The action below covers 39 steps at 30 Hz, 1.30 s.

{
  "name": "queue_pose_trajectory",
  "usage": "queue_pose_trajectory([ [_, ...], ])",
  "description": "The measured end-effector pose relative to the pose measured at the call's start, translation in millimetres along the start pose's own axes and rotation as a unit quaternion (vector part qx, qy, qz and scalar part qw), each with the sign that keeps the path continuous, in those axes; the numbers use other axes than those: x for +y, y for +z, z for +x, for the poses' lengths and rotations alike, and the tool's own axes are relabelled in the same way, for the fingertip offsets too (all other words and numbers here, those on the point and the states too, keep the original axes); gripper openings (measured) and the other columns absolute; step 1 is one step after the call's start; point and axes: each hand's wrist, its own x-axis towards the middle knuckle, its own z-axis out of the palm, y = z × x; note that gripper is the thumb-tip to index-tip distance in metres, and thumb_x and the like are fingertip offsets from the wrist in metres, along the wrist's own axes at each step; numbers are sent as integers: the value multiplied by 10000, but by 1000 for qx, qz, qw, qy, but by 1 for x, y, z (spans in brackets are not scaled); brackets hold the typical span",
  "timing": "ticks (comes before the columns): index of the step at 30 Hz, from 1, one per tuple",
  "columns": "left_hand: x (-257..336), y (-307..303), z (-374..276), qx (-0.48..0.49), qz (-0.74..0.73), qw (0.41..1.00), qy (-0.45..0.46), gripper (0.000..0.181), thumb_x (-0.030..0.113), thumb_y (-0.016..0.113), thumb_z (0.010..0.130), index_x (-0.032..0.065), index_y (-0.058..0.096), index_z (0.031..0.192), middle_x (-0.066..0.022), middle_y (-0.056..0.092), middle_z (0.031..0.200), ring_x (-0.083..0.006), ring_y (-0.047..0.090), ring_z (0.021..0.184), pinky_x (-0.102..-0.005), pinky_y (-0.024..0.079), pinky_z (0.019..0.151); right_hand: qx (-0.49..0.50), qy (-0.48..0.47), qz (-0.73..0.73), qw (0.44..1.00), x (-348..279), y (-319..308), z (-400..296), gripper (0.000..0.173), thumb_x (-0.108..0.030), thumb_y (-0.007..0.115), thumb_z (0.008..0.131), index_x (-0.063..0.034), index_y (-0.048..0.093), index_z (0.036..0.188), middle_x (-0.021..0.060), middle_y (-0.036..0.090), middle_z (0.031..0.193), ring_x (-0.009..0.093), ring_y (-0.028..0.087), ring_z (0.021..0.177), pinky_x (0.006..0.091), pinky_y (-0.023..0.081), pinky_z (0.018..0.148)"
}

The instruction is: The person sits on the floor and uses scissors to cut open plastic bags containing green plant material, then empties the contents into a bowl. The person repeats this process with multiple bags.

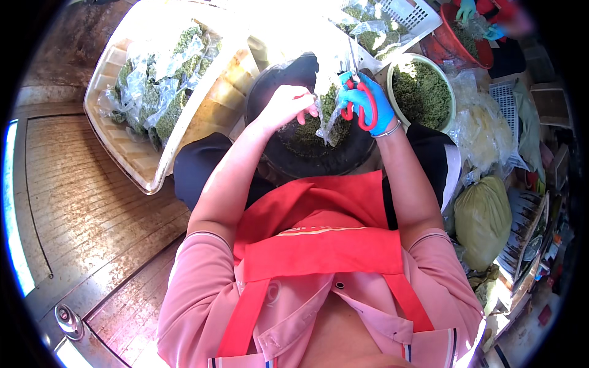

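My bare left hand pinches one side of a clear plastic bag that has green plant clumps, perhaps moss, in it. On the bag's other side is my right hand, in a blue glove, with red-handled scissors hooked on its fingers. The blades point up and away from me; glare hides part of them and the bag's upper end. Right below the bag stands a round black tub with loose green bits in its bottom.
To the left is a stained plastic bin of bagged green clumps. A pale-rimmed bucket of green bits and a white crate stand at the right. Beyond, another person's gloved hands work over a red tub. A tied sack lies nearer.
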Motion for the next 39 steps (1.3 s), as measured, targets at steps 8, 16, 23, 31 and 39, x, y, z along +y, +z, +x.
queue_pose_trajectory([
  [8, 0, 10, 0, 29, 91, 994, -54, 202, 230, 539, 713, 43, 616, 711, -35, 604, 635, -109, 551, 519, -224, 440, 510, -38, -15, -36, 999, 4, -1, 0, 225, -26, 567, 712, -25, 517, 932, 9, 493, 748, 111, 508, 647, 243, 429, 602],
  [16, -4, -22, -6, 197, 253, 947, -21, 254, 332, 545, 691, 93, 600, 623, -24, 589, 552, -140, 567, 530, -260, 437, 544, 158, -42, -248, 955, 51, -67, 29, 288, -48, 627, 660, -1, 542, 932, 20, 539, 747, 90, 510, 643, 238, 435, 558],
  [23, 3, -18, -6, 210, 163, 964, -3, 168, 146, 580, 722, 21, 581, 609, -34, 565, 538, -85, 508, 436, -209, 411, 445, 220, -70, -301, 925, 59, -79, 35, 353, -93, 670, 618, -26, 556, 945, 46, 577, 779, 113, 539, 669, 252, 455, 607],
  [31, -2, -11, 1, 186, 52, 980, 40, 130, 71, 524, 747, -3, 581, 656, -52, 569, 566, -100, 518, 454, -209, 420, 458, 174, -86, -228, 954, 51, -54, 34, 274, -1, 634, 699, -17, 518, 946, 26, 538, 787, 107, 539, 677, 226, 447, 590],
  [39, 6, -5, 1, 179, 70, 979, 61, 101, 27, 517, 741, -9, 585, 676, -60, 579, 593, -101, 542, 499, -214, 438, 492, 89, -132, -115, 980, 42, -26, 27, 283, -55, 664, 716, -35, 518, 958, 26, 572, 841, 99, 558, 770, 235, 467, 681],
])
